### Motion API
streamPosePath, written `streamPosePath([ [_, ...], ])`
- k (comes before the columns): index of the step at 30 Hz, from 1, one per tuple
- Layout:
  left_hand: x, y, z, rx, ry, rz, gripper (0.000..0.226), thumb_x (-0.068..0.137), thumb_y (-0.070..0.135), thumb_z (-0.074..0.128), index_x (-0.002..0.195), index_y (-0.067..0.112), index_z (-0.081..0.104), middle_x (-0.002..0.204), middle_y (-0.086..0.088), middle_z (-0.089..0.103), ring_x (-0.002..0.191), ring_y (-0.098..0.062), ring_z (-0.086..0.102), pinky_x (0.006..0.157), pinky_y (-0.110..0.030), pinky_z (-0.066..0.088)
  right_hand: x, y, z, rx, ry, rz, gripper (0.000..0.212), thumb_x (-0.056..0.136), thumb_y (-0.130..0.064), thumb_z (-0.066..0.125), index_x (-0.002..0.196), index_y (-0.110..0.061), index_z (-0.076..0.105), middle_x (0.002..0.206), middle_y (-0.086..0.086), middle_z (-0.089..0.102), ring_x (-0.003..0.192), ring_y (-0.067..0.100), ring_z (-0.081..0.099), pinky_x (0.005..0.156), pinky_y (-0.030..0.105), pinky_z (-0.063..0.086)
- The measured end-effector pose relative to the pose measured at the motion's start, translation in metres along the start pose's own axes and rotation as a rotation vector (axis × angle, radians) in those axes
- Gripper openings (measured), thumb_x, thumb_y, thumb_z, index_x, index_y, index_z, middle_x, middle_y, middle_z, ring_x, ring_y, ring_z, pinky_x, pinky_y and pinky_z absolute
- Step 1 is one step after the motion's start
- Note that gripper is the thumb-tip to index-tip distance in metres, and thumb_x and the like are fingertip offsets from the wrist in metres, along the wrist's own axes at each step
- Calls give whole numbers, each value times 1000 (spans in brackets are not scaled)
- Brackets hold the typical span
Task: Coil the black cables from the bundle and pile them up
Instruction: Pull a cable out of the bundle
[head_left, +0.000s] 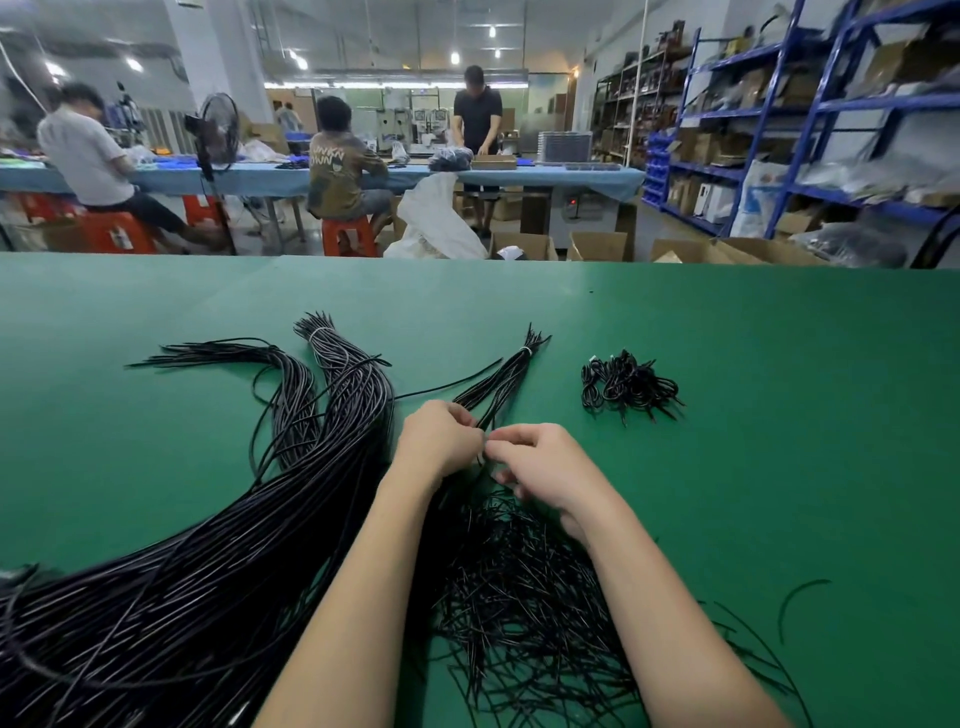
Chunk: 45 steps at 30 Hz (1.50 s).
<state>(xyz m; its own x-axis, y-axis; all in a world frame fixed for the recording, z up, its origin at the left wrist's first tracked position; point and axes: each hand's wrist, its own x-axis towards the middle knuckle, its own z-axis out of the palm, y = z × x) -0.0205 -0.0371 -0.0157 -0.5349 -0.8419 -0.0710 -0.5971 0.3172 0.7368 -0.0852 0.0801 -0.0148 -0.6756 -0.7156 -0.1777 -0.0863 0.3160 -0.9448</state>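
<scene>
- Left hand (440, 441) and right hand (540, 467) meet at mid-desk, fingertips nearly touching; both have fingers curled and pinch thin black cable strands from the small tied bundle of black cables (501, 384).
- That small bundle lies directly ahead of the hands. Its long axis runs away from the person and slightly right, to the pale tie near its far end. Near ends sit at the fingers, so both hands are about equally close.
- Judgement: a single cable is being picked out for coiling; the pull should follow the bundle's axis, toward the person.
- Small pile of coiled black cables (628, 389) lies ahead and right, nearer the right hand, apart from the bundle.
- Large loose sheaf of long black cables (208, 571) lies left; a mass of loose black cable ends (519, 597) lies between the forearms.
- All rest on the green desk (779, 441).
</scene>
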Motion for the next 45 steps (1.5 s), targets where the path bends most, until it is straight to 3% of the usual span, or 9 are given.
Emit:
streamPosePath([
  [4, 3, -3, 1, -304, -79, -48, 9, 85, 8, 67, 85, 17, 68, 77, -10, 71, 70, -24, 68, 75, -40, 62, 0, -5, 2, 370, -99, 123, 26, 97, -6, 62, 123, -6, 62, 90, 10, 69, 60, 9, 62, 50, 17, 52],
  [8, 6, -1, -3, -488, -134, -51, 10, 86, 5, 72, 95, 7, 69, 57, 1, 70, 55, -13, 67, 61, -27, 53, -1, -5, -4, 484, -94, 133, 25, 95, -2, 63, 120, -7, 63, 83, 5, 74, 62, 11, 65, 55, 20, 56],
  [14, 4, -4, -4, -119, 89, 51, 8, 81, 16, 71, 85, 21, 68, 84, 0, 73, 91, -21, 69, 76, -23, 47, -5, 3, 4, -732, -7, -230, 43, 98, -22, 48, 138, -34, 58, 132, 2, 57, 122, 25, 54, 101, 38, 47],
  [20, 3, -11, -5, 257, 180, 248, 30, 90, 11, 53, 111, 30, 61, 109, -5, 67, 103, -30, 61, 84, -38, 51, -11, 2, 17, -985, 53, -281, 29, 97, -41, 53, 118, -31, 71, 118, 3, 64, 118, 28, 50, 90, 36, 45],
  [24, 10, -19, 4, 452, 14, 308, 34, 96, 17, 49, 125, 24, 64, 142, 2, 53, 128, -23, 53, 104, -39, 44, -12, 1, 19, -902, 157, -240, 14, 90, -37, 63, 99, -30, 72, 109, -1, 71, 109, 26, 61, 83, 31, 49],
  [28, 14, -29, 15, 515, -90, 324, 50, 103, 28, 39, 152, 23, 32, 164, 1, 24, 151, -20, 21, 119, -45, 22, -11, 1, 24, -839, 235, -181, 14, 88, -30, 64, 100, -29, 72, 107, 0, 73, 105, 26, 66, 83, 31, 50],
  [35, 14, -39, 24, 605, -50, 288, 56, 107, 34, 23, 161, 29, 7, 169, 9, 0, 155, -14, 2, 123, -42, 6, -11, 1, 20, -696, 231, -21, 30, 82, -40, 69, 110, -28, 71, 115, -2, 72, 109, 24, 67, 81, 28, 46],
  [39, 15, -40, 27, 599, -34, 255, 56, 106, 36, 22, 160, 31, 7, 168, 11, -1, 155, -13, 0, 123, -40, 4, -10, -8, 5, -234, 162, 16, 30, 78, -40, 71, 104, -26, 76, 104, -9, 74, 96, 16, 68, 85, 31, 55],
  [45, 14, -39, 27, 600, -21, 251, 55, 106, 35, 20, 160, 30, 8, 168, 11, 1, 154, -12, 2, 123, -40, 4, -14, -30, -22, 417, -32, 34, 30, 92, -9, 68, 122, -8, 63, 90, 1, 74, 60, 7, 59, 46, 17, 43],
])
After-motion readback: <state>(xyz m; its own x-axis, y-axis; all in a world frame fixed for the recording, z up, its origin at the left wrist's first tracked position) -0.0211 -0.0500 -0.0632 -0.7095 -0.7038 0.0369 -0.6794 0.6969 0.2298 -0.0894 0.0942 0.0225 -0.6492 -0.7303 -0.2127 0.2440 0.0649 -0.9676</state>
